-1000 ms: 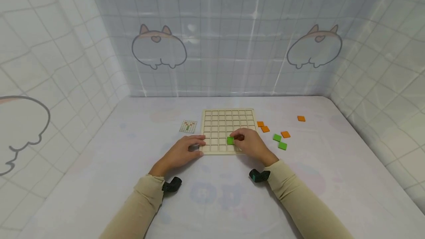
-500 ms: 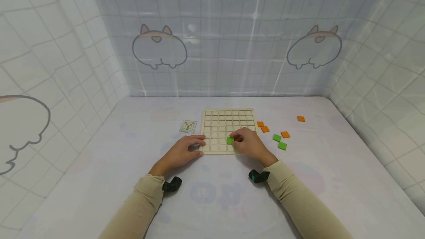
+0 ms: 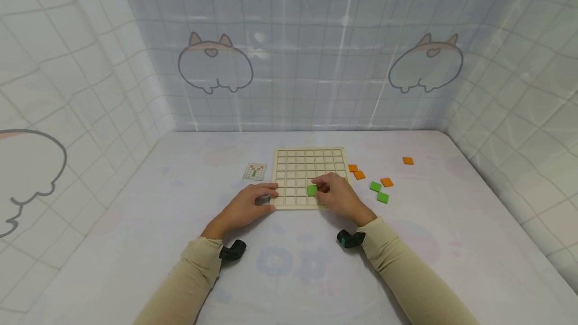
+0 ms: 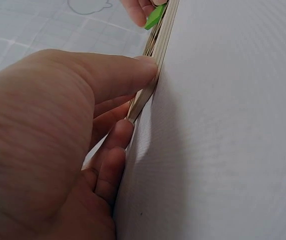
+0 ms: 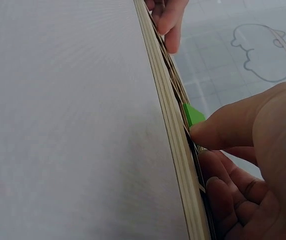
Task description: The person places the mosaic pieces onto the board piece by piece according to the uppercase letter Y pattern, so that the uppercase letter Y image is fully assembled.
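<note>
A pale wooden grid board (image 3: pixel 291 167) lies flat on the table. At its near left corner my left hand (image 3: pixel 246 206) holds it, with the thumb (image 4: pixel 145 72) against the edge and the fingers along the left side. Over the lower rows, my right hand (image 3: pixel 337 194) pinches a green square tile (image 3: pixel 311 190) between thumb and forefinger. The right wrist view shows that green tile (image 5: pixel 193 115) tilted at the board's surface; whether it sits in a cell cannot be told. The right hand hides the board's lower right cells.
Left of the board lies a small pattern card (image 3: pixel 255 171). To the right are two loose green tiles, one here (image 3: pixel 383 197), and several orange tiles, including one near the board (image 3: pixel 359 175) and one farther off (image 3: pixel 408 161). Grid-patterned sheets (image 3: pixel 311 64) wall the table.
Both hands stay nearly still, the left on the board and the right at the green tile. The whole head view has shifted very slightly.
</note>
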The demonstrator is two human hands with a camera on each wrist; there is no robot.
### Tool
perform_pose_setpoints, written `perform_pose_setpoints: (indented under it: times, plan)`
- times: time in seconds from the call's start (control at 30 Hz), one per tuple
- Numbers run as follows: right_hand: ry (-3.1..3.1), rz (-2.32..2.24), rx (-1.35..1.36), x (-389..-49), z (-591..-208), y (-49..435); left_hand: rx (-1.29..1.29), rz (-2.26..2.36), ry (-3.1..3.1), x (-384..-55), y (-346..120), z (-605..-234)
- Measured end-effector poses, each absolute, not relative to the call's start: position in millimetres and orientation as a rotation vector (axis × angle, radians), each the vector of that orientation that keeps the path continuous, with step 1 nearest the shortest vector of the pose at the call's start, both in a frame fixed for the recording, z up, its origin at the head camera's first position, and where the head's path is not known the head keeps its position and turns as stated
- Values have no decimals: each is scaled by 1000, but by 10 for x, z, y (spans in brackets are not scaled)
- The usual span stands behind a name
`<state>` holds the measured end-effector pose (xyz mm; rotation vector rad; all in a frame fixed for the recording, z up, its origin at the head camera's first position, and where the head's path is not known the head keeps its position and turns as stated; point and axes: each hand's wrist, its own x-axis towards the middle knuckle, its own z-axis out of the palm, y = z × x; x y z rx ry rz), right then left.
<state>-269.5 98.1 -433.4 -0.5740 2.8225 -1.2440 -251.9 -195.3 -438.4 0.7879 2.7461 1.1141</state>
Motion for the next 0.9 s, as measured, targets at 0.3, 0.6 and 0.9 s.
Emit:
perform_pose_setpoints:
  times: [0.3, 0.6, 0.9]
  plan:
    - [2825, -1240, -578, -2681, -4323, 990, 786, 1088, 2757, -2535, -1952, -4414]
    - [2824, -1240, -576, -2703, -4326, 991, 789, 1070, 2777, -2534, -1958, -4400]
    - [2857, -1340, -521, -2650, -4281, 1098, 831, 1068, 2774, -2544, -1966, -4429]
